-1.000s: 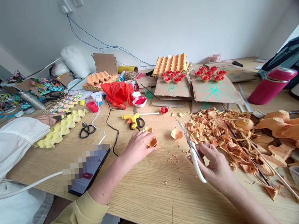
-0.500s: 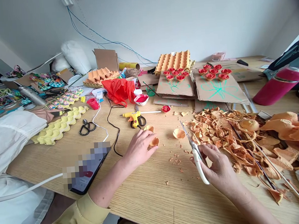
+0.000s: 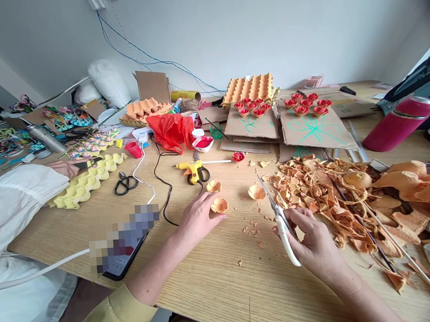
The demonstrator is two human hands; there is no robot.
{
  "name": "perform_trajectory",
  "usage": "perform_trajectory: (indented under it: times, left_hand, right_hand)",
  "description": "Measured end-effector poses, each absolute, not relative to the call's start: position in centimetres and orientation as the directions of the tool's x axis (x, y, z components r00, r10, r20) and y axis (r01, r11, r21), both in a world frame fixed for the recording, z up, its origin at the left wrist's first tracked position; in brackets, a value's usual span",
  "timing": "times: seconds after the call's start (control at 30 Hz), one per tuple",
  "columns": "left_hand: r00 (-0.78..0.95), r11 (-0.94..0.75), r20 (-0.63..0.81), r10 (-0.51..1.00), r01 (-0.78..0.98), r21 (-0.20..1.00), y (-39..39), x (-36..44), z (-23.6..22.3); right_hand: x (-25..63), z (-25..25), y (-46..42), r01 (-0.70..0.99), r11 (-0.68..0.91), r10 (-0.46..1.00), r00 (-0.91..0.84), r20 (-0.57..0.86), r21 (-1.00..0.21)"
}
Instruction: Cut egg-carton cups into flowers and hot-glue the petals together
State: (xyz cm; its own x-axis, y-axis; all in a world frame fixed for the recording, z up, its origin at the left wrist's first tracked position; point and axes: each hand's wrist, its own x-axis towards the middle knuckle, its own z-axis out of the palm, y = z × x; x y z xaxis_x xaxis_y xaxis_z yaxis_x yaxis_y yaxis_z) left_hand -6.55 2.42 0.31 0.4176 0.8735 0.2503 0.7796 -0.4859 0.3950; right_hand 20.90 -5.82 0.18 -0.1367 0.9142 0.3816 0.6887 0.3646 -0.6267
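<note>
At ten o'clock from the left hand (image 3: pixel 195 219), a pale yellow moulded carton (image 3: pixel 87 186) with rounded cells lies on the wood-grained worktop (image 3: pixel 223 283), beside a co-worker's loose white sleeve (image 3: pixel 22 194). At twelve o'clock sits a smooth plastic glue gun (image 3: pixel 190 171). The near cup (image 3: pixel 219 206), a matt orange, thin-walled bowl cut into petals, stands upright at two o'clock from that hand, between thumb and fingers; this grip is parted around it, and whether skin touches the rim I cannot tell. The far cup (image 3: pixel 214 186) lies just beyond, at twelve o'clock from the near one. Further right, the third cup (image 3: pixel 257 193) stands at ten o'clock from the right hand (image 3: pixel 312 237), whose grip is clamped on white-handled scissors (image 3: pixel 281 230), slim metal blades pointing toward eleven, near that cup. At twelve from this hand spread curled, ragged orange scraps (image 3: pixel 309 193).
</note>
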Motion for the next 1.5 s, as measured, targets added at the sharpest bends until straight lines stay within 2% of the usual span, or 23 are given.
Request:
perform_trajectory:
  times: [0.3, 0.5, 0.63, 1.0, 1.2, 1.4, 1.5]
  left_hand:
    - [0.476, -0.501, 0.206, 0.855, 0.653, 0.568, 2.0, -6.4, -0.3]
    - [0.327, -0.368, 0.201, 0.923, 0.606, 0.705, 2.2, -6.4, -1.4]
    - [0.294, -0.357, 0.219, 0.931, 0.594, 0.721, 2.3, -6.3, -1.9]
    - [0.29, -0.292, 0.155, 0.944, 0.52, 0.803, 2.4, -6.6, -2.1]
    - [0.287, -0.366, 0.237, 0.928, 0.594, 0.716, 1.8, -6.3, -2.0]
    - [0.439, -0.577, 0.375, 0.817, 0.636, 0.513, 3.8, -4.7, 0.3]
    - [0.484, -0.62, 0.388, 0.784, 0.634, 0.463, 6.5, -2.8, 1.3]
  right_hand:
    - [21.0, 0.1, -5.7, 0.687, 0.357, 0.917, -0.128, 0.379, -0.633]
    - [21.0, 0.0, -5.8, 0.682, 0.358, 0.918, -0.131, 0.375, -0.637]
    - [21.0, -0.3, -5.7, 0.682, 0.385, 0.905, -0.145, 0.401, -0.622]
    - [21.1, -0.7, -5.8, 0.676, 0.397, 0.903, -0.167, 0.396, -0.621]
    - [21.2, -0.6, -5.8, 0.668, 0.399, 0.902, -0.161, 0.402, -0.628]
    - [21.1, -0.3, -5.7, 0.661, 0.411, 0.892, -0.149, 0.428, -0.628]
    - [21.1, 0.2, -5.7, 0.656, 0.411, 0.889, -0.134, 0.438, -0.633]
